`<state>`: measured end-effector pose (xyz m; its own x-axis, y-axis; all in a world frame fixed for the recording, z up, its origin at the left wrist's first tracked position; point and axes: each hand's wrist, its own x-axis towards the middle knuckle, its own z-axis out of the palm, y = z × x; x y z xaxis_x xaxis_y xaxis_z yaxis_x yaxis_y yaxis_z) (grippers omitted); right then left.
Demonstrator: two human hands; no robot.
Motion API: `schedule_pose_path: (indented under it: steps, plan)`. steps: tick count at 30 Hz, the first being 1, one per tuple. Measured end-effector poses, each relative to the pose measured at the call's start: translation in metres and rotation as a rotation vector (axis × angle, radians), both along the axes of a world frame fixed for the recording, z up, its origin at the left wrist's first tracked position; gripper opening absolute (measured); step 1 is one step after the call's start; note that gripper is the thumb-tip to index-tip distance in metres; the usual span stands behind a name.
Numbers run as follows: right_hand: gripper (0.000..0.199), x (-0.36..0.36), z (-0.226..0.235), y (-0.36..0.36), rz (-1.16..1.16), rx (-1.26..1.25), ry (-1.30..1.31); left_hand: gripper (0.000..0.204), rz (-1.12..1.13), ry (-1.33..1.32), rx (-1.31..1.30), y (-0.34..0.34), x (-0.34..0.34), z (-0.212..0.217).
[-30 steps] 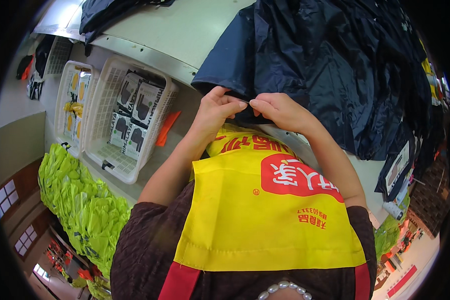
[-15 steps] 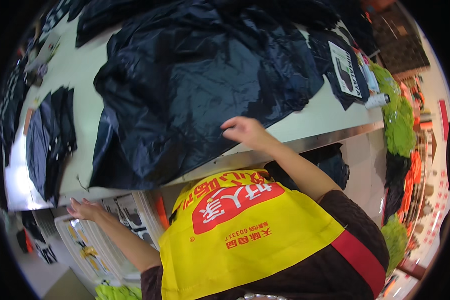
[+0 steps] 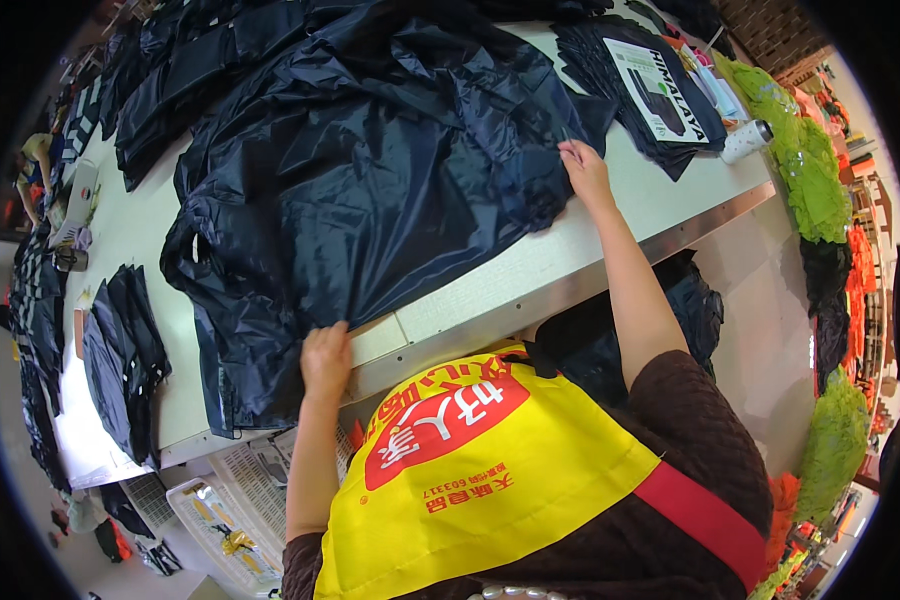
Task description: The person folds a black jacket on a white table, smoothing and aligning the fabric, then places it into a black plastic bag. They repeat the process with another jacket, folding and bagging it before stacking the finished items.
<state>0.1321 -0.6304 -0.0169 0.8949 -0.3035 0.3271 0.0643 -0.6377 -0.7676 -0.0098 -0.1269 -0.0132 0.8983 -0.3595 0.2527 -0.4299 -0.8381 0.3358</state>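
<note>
fingers [image 3: 322, 338] of the left hand [image 3: 326, 362] are pinching the dark navy garment [image 3: 370, 170] at the table [image 3: 530, 265] edge; right hand [image 3: 586, 172] fingers are gripping its far side.

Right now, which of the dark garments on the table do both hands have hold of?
The big navy garment spread at the table's near edge: left hand and right hand grip its edges. The folded pile lies untouched.

One dark garment [image 3: 370, 170], two hands [image 3: 326, 362], one cup [image 3: 747, 140].
</note>
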Motion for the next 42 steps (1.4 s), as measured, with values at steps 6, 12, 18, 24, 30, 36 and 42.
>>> schedule_pose_path:
  steps: [6, 12, 18, 24, 30, 36, 42]
  plan:
    - [0.030, -0.021, 0.021, 0.059, 0.459, 0.237, 0.460, 0.020, 0.634, 0.382, 0.345, 0.083, -0.029, 0.030]
    - [0.029, -0.106, 0.011, 0.120, 0.508, 0.361, 0.293, 0.039, 0.513, 0.352, 0.143, 0.009, -0.001, 0.073]
    - [0.029, -0.112, 0.002, 0.157, 0.590, 0.368, 0.428, 0.050, -0.023, 0.536, -0.598, -0.088, 0.055, -0.007]
    - [0.026, -0.133, 0.000, 0.163, 0.470, 1.479, 0.570, 0.024, -0.225, 0.685, -1.136, -0.126, 0.058, 0.060]
    - [0.034, -0.150, 0.008, 0.183, 0.382, 1.404, 0.916, 0.035, -0.213, 0.889, -1.392, -0.153, 0.043, 0.076]
    - [0.034, -0.150, 0.041, 0.141, 0.149, 0.943, 0.361, 0.025, -0.279, 0.774, -1.090, -0.147, 0.042, 0.085]
    - [0.029, -0.126, 0.096, 0.178, 0.615, 0.558, 0.248, 0.016, -0.418, 0.741, -1.386, -0.162, 0.040, 0.098]
